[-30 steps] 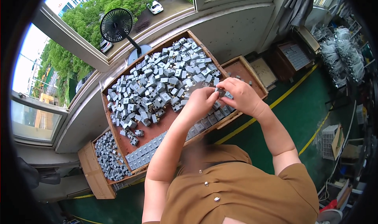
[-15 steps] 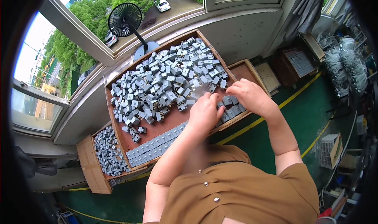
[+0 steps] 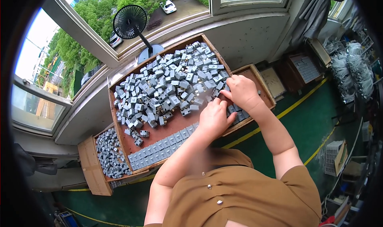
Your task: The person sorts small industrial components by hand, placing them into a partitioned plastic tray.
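Observation:
A wooden tray (image 3: 171, 46) holds a heap of small grey plastic blocks (image 3: 159, 83), some showing brass-coloured metal parts. Along its near edge, similar blocks lie in two neat rows (image 3: 161, 148). My left hand (image 3: 215, 117) is over the right end of these rows, its fingers curled and its thumb out to the side. Just beyond it, my right hand (image 3: 242, 92) is closed in a pinch at the heap's right edge. The fingertips of both hands are close together, and whatever they hold is hidden.
A box of smaller grey pieces (image 3: 111, 153) adjoins the tray on the left; another wooden tray (image 3: 255, 77) is on the right. A black fan (image 3: 130, 22) stands by the window behind. Bundles of clear plastic (image 3: 351, 73) hang at the far right above the green floor (image 3: 301, 125).
My right hand has moved left and slightly farther away, to the edge of the heap. The left hand has shifted a little to the right. The view has moved slightly.

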Demonstrator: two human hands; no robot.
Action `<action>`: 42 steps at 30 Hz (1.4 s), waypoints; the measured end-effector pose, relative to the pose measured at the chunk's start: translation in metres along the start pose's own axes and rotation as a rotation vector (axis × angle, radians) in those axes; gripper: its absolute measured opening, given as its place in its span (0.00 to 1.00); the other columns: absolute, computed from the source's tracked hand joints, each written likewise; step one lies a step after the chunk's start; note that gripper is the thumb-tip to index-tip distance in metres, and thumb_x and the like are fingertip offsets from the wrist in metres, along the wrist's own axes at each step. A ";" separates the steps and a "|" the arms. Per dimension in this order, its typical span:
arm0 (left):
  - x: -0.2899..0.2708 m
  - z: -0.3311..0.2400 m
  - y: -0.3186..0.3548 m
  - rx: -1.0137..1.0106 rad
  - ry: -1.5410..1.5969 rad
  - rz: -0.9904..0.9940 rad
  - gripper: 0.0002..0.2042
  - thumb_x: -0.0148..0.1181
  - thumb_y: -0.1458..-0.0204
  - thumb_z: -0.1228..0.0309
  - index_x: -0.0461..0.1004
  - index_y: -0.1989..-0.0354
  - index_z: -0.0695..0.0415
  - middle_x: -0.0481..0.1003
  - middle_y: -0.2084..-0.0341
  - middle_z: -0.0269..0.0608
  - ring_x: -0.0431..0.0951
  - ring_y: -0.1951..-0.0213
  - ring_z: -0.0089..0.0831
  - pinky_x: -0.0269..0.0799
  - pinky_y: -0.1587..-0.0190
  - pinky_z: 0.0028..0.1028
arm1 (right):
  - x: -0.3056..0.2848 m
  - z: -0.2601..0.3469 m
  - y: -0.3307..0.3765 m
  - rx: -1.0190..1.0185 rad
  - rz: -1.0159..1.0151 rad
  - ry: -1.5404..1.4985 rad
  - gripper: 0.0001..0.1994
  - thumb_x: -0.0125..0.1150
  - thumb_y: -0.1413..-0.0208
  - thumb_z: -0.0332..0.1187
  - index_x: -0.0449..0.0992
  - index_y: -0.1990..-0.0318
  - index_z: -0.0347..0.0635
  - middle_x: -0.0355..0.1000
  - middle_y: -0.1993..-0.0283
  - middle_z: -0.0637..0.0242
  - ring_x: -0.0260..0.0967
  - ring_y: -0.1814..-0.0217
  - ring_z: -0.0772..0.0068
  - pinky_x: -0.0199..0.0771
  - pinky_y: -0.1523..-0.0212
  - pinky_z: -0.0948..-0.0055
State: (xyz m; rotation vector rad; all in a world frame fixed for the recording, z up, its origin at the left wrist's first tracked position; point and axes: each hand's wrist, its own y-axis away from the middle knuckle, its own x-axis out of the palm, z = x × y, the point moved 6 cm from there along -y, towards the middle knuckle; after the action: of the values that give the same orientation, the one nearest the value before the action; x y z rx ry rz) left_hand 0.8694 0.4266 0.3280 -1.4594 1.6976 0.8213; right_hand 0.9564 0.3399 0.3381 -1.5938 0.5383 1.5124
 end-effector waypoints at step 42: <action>-0.149 0.190 0.240 -0.265 -0.084 -0.740 0.06 0.62 0.53 0.75 0.77 0.65 0.59 0.76 0.66 0.43 0.76 0.63 0.42 0.73 0.58 0.36 | 0.048 0.113 -0.278 -0.104 0.196 -1.028 0.19 0.58 0.39 0.40 0.69 0.44 0.40 0.72 0.53 0.68 0.68 0.55 0.78 0.70 0.57 0.76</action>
State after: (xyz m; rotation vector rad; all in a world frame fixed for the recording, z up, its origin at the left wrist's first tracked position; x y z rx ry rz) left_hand 0.6674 0.6991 0.3571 -2.0090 0.8794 0.6826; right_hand 1.1178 0.5937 0.3813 -0.6512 0.0173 2.2580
